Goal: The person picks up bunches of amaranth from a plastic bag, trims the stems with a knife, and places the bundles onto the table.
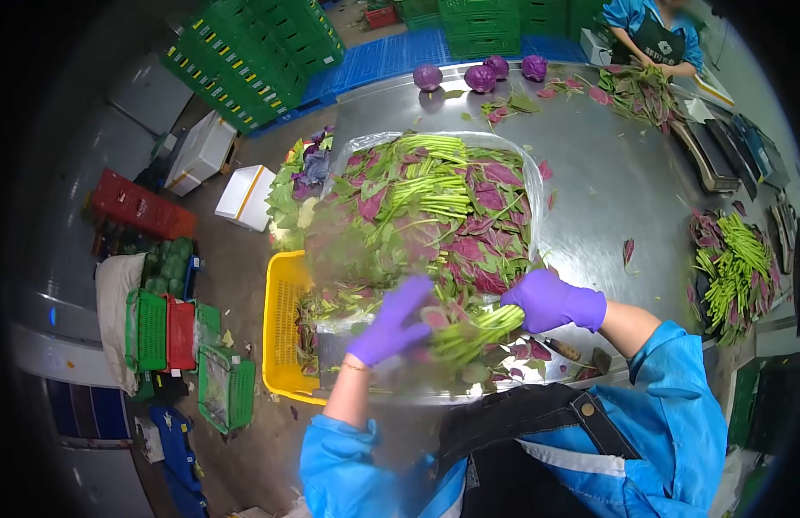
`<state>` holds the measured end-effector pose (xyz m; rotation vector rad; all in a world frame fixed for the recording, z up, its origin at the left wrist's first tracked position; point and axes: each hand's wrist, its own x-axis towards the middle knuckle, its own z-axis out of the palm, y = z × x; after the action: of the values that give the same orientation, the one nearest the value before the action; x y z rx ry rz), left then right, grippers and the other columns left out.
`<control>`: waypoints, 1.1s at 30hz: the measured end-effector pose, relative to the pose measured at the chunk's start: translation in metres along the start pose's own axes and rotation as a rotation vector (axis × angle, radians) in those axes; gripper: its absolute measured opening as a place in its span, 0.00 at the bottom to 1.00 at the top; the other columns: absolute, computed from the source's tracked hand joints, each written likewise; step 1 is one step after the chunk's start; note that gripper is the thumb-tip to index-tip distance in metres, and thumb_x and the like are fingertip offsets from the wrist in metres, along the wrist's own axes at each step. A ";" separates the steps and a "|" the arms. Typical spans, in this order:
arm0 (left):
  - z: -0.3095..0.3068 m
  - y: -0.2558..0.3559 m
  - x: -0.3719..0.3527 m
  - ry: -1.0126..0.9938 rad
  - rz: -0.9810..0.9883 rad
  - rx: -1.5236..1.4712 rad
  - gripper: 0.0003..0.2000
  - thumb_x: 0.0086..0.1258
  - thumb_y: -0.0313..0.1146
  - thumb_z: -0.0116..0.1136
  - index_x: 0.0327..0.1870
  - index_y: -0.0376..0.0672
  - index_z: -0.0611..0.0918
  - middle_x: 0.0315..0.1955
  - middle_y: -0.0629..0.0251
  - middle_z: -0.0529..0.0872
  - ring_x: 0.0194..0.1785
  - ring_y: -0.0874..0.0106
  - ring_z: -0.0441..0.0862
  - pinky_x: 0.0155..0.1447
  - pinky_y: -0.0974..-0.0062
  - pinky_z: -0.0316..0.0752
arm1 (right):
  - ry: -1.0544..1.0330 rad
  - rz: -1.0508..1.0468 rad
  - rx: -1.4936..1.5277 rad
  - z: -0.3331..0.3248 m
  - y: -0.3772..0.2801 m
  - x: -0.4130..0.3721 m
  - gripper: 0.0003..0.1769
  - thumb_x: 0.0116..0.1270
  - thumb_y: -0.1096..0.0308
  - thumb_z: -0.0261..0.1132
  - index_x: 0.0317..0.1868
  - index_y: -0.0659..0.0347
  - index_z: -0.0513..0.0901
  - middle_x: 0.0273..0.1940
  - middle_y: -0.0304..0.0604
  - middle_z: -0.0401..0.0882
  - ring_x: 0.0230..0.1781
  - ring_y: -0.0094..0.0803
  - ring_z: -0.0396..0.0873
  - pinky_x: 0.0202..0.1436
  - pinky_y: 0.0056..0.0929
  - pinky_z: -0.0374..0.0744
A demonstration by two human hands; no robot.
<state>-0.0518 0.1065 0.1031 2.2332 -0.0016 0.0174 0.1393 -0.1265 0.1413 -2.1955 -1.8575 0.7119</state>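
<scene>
- Right hand (553, 302) is grasping a leafy bunch (482, 335) by its stems, lower centre of the frame.
- Left hand (393, 324), blurred, is spreading its fingers beside the bunch.
- More greens (430, 190) are lying mid-frame.

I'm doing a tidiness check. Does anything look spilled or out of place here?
Yes, mild mess: a lone reddish leaf lies by itself on the steel table, and a pale leaf scrap lies on the floor. A wooden handle sits among loose leaves near the right hand and could be overlooked.
</scene>
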 end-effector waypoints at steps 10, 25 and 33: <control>0.099 0.023 -0.063 -0.445 -0.689 -0.989 0.22 0.59 0.30 0.59 0.56 0.40 0.73 0.49 0.63 0.76 0.51 0.72 0.73 0.51 0.73 0.72 | -0.255 0.084 0.481 0.009 0.067 0.010 0.23 0.36 0.69 0.70 0.40 0.56 0.83 0.26 0.43 0.81 0.25 0.32 0.79 0.26 0.31 0.75; 0.081 0.011 -0.113 -0.022 -1.058 -1.027 0.35 0.49 0.21 0.65 0.63 0.41 0.66 0.31 0.61 0.80 0.22 0.72 0.78 0.27 0.78 0.72 | -0.475 0.230 1.331 0.116 0.064 -0.007 0.28 0.58 0.57 0.67 0.55 0.63 0.73 0.36 0.39 0.80 0.37 0.23 0.76 0.43 0.22 0.76; 0.075 0.039 -0.092 0.087 -0.330 -0.059 0.25 0.50 0.27 0.64 0.53 0.43 0.73 0.23 0.66 0.79 0.24 0.68 0.79 0.30 0.71 0.73 | -0.521 -0.331 2.007 0.183 -0.034 0.042 0.24 0.68 0.63 0.55 0.61 0.64 0.64 0.58 0.50 0.67 0.54 0.38 0.71 0.57 0.37 0.73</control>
<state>-0.1433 0.0232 0.0862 2.1465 0.4078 -0.0645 0.0283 -0.1093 -0.0133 -0.3688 -0.5492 1.8506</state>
